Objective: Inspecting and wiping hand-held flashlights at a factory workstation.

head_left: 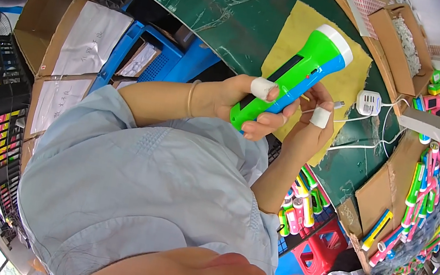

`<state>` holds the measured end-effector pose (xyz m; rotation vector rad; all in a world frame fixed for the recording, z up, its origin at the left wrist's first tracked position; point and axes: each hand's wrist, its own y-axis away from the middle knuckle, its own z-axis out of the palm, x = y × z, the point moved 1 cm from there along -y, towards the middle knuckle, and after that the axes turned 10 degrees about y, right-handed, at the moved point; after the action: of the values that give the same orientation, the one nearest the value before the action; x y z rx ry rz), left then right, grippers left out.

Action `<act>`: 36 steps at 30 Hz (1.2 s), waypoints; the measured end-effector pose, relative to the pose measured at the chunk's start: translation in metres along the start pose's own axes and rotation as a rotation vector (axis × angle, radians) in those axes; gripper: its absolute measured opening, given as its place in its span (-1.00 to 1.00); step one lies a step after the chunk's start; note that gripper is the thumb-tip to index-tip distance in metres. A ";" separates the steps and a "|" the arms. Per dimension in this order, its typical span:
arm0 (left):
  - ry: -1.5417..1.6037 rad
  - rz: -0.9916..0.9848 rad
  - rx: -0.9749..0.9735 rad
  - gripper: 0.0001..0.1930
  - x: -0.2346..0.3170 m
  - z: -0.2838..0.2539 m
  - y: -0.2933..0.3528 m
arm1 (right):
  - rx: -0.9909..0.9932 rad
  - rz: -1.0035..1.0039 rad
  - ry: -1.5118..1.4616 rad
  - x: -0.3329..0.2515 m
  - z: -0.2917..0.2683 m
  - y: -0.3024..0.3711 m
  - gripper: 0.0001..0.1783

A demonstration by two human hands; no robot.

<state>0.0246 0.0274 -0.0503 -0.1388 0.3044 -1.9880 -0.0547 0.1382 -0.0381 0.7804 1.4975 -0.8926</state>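
Note:
My left hand is wrapped round the handle of a flashlight with a green and blue body and a white head. The flashlight tilts up and to the right, and a tiny red spot shows on its blue side. White tape covers my left thumb. Just right of the handle, my right hand is closed, fingertips together, with white tape on a digit. A white charging cable runs into it, and the metal plug pokes out beside the fingers. My fingers partly hide the cable.
A yellow cloth lies on the green table. A white multi-port charger stands right. Beyond are a cardboard box of small white parts and piled flashlights. Left are a cardboard carton and blue crate; a red stool stands lower right.

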 end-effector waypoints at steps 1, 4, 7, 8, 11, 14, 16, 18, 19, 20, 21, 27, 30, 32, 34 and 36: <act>0.025 -0.032 -0.051 -0.62 -0.002 -0.005 -0.002 | 0.009 -0.004 0.000 -0.002 -0.003 0.003 -0.49; 0.034 -0.050 -0.069 -0.64 -0.007 -0.008 -0.006 | -0.045 -0.036 0.036 -0.005 -0.007 0.008 -0.49; -0.184 -0.030 0.143 -0.69 -0.006 -0.002 -0.007 | 0.067 -0.061 0.080 -0.010 -0.005 0.005 -0.44; -0.467 -0.018 0.361 -0.76 -0.006 0.005 -0.008 | 0.142 -0.063 0.071 -0.011 -0.005 0.003 -0.40; -1.640 0.393 0.596 -0.59 -0.019 -0.002 -0.001 | 0.160 -0.032 -0.100 -0.023 0.003 0.005 -0.26; -1.580 0.169 0.862 -0.57 -0.030 -0.033 0.028 | 0.248 0.081 -0.103 0.006 0.013 0.009 -0.41; -1.523 0.169 0.955 -0.58 -0.030 -0.033 0.025 | 0.336 0.016 0.065 0.038 0.015 0.012 -0.45; -1.512 0.241 1.015 -0.56 -0.035 -0.044 0.028 | 0.340 -0.085 0.276 0.039 0.030 0.015 -0.56; -1.520 0.216 1.034 -0.55 -0.036 -0.045 0.029 | 0.323 -0.075 0.284 0.043 0.030 0.015 -0.55; -1.528 0.182 1.048 -0.54 -0.038 -0.048 0.031 | 0.314 -0.061 0.294 0.049 0.025 0.019 -0.53; -1.504 0.249 1.027 -0.55 -0.040 -0.051 0.032 | 0.276 -0.075 0.381 0.052 0.022 0.023 -0.52; -1.484 -0.072 0.942 -0.69 -0.039 -0.067 0.045 | 0.433 -0.167 0.338 0.049 0.032 0.040 -0.47; -1.473 0.080 0.868 -0.70 -0.044 -0.090 0.059 | 0.478 -0.265 0.257 0.052 0.044 0.033 -0.48; -1.534 -0.031 0.933 -0.68 -0.045 -0.086 0.053 | 0.458 -0.380 0.386 0.056 0.037 0.030 -0.48; -1.589 0.157 0.851 -0.69 -0.040 -0.093 0.044 | 0.465 -0.330 0.398 0.057 0.028 0.021 -0.48; -1.514 0.293 0.847 -0.68 -0.036 -0.083 0.043 | 0.265 -0.133 0.343 0.048 0.027 0.016 -0.46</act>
<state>0.0581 0.0549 -0.1402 -0.8888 -1.3573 -1.1152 -0.0329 0.1219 -0.0889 1.0791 1.7666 -1.1140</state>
